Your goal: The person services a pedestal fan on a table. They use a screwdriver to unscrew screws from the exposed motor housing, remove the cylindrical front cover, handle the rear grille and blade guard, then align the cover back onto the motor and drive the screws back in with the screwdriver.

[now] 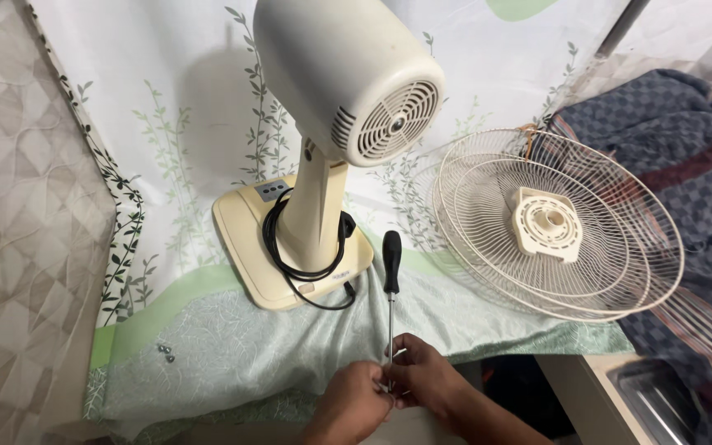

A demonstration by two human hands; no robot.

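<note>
A screwdriver (391, 272) with a black handle lies on the leaf-patterned cloth (208, 107), its metal shaft pointing toward me. My left hand (354, 397) and my right hand (422, 372) meet at the shaft's tip, fingers pinched together there; what small thing sits between them is hidden. Just beyond stands a cream fan body (348, 74) on its flat base (249, 247), with a black cord (278, 247) wound around the stem.
Two cream wire fan guards (620, 214) lie stacked at the right, partly on a dark checked cloth (686, 140). Small screws (166, 353) rest on the cloth at the left. A quilted beige cover (18, 247) lies further left.
</note>
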